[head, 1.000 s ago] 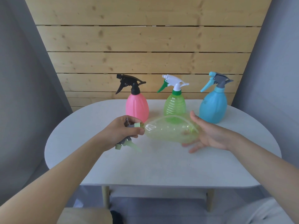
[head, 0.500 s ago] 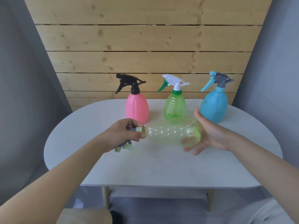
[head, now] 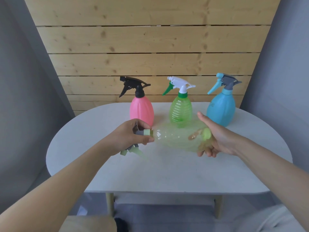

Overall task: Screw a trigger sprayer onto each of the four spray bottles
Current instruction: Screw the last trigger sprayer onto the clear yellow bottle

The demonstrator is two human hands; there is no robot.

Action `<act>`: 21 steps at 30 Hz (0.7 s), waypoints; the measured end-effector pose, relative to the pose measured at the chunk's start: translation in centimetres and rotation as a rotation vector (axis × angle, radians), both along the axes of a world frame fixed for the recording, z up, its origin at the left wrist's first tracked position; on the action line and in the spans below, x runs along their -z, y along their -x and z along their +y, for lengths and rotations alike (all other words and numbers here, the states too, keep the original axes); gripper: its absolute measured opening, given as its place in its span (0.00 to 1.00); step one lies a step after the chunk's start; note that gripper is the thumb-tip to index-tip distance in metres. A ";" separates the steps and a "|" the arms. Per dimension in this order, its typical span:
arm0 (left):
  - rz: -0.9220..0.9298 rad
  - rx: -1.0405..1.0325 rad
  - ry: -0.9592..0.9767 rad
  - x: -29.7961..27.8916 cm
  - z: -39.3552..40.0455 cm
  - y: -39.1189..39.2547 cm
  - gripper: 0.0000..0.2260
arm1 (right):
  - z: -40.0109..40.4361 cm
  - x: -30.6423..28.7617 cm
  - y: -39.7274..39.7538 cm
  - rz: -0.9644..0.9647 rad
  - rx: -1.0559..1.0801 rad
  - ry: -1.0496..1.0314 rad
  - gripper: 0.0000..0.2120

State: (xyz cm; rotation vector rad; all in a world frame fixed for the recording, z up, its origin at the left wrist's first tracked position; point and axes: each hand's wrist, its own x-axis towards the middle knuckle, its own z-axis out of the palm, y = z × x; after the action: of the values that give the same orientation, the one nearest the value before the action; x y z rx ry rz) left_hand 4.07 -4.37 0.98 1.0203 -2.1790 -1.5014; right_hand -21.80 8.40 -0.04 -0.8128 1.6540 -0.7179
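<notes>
1. Nearest the camera, the person's two bare forearms are reaching out over the white table (head: 167, 173).
2. The left hand (head: 128, 136) is gripping the grey and pale-green trigger sprayer (head: 142, 132), fingers and thumb curling round its collar, trigger dangling below the hand.
3. That collar is sitting right on the neck of the yellow-green bottle (head: 177, 138), which is lying sideways above the table between both hands.
4. The right hand (head: 217, 138) is cupping the bottle's base, fingers curling underneath, thumb pointing up.
5. Further back, three bottles are standing upright with sprayers on: the pink bottle (head: 142, 109), the green bottle (head: 180, 109) and the blue bottle (head: 220, 108).
6. Behind them the wooden plank wall (head: 150, 44) is filling the background.
</notes>
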 end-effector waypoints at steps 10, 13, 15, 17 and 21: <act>0.039 -0.066 -0.070 0.0 -1.0 -0.8 0.13 | 0.5 -0.6 0.5 -0.253 -0.050 0.406 0.32; 0.013 -0.032 -0.052 -0.2 -1.0 -0.8 0.17 | 0.5 -0.9 0.3 -0.064 0.004 0.276 0.36; 0.011 -0.016 -0.062 0.0 -0.8 -0.6 0.18 | 0.3 -0.8 0.4 0.029 0.007 0.200 0.41; 0.051 -0.028 -0.092 0.2 -0.9 -0.6 0.16 | 0.1 -0.6 0.2 -0.031 -0.023 0.220 0.39; 0.068 -0.056 -0.112 0.2 -1.1 -0.4 0.14 | 0.0 0.0 -0.8 -0.175 0.033 0.322 0.33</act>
State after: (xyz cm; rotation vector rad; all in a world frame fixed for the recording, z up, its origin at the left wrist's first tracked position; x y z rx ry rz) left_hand 4.50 -5.50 0.81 1.0410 -2.0232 -1.6237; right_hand -21.01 8.41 -0.08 -0.9217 1.4159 -1.0666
